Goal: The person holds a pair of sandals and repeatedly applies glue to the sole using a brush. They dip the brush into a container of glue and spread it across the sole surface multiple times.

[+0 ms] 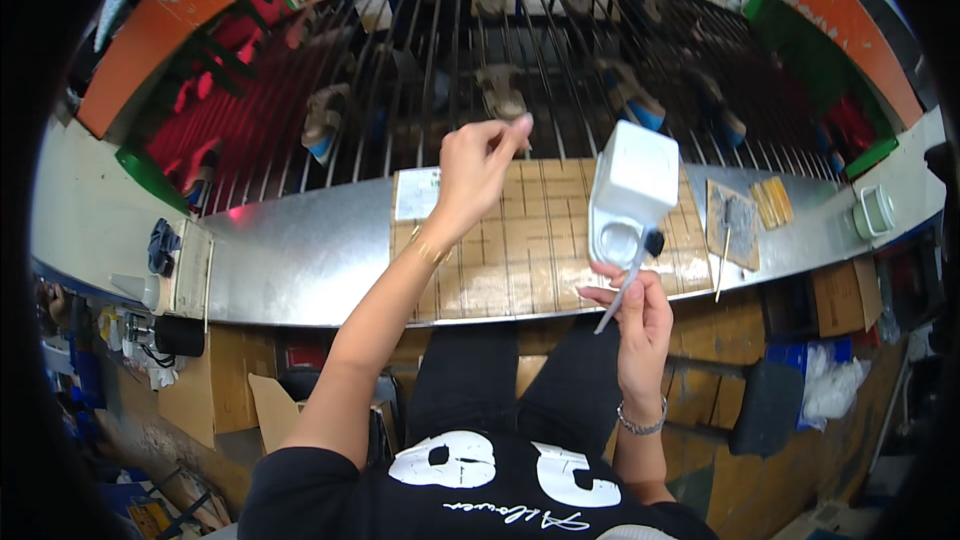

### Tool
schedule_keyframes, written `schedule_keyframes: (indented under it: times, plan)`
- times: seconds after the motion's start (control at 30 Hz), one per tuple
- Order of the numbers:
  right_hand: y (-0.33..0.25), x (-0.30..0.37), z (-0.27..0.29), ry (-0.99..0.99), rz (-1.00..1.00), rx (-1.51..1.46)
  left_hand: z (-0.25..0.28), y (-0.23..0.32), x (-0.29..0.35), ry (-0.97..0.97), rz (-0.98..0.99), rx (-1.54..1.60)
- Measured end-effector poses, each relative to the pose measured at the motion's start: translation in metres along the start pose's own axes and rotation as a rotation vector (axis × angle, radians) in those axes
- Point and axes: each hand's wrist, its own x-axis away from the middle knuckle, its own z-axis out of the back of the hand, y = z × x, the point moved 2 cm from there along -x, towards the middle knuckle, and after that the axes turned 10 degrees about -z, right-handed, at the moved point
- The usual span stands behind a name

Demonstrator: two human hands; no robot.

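My left hand (472,172) reaches over the far part of the cardboard sheet (530,240), thumb and fingertips pinched together. Whatever may be between those fingertips is too small to make out. Just beyond them a beige sandal (500,90) lies on the metal bars. In my right hand (642,325) is a slim brush with a pale handle (622,297) and a black head, slanting up to the right. The brush head is beside the round well of a white plastic dispenser (640,172), which stands on the right part of the cardboard.
Several sandals, some with blue soles (645,116), rest on the rack of metal bars (420,70). On the steel ledge to the right lie a stained board (732,225) with a thin stick, a yellow pad (772,202) and a pale green container (874,212). Orange-framed side walls flank the rack.
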Motion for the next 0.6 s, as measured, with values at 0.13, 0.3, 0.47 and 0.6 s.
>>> schedule_keyframes:
  times: [0.13, 0.3, 0.47, 0.6]
  plan:
    - [0.008, -0.008, 0.012, 0.17, 0.082, 0.245, -0.068, -0.081, -0.096, -0.161, 0.117, -0.283]
    - [-0.003, -0.006, 0.04, 0.306, 0.229, 0.66, -0.125, -0.159, -0.127, -0.225, 0.306, -0.614]
    - [-0.022, -0.01, 0.096, 0.51, 0.271, 0.831, -0.037, -0.138, -0.133, -0.444, 0.462, 0.25]
    - [-0.018, -0.021, 0.114, 0.538, 0.322, 1.014, 0.02, -0.077, -0.063, -0.088, 0.453, 0.933]
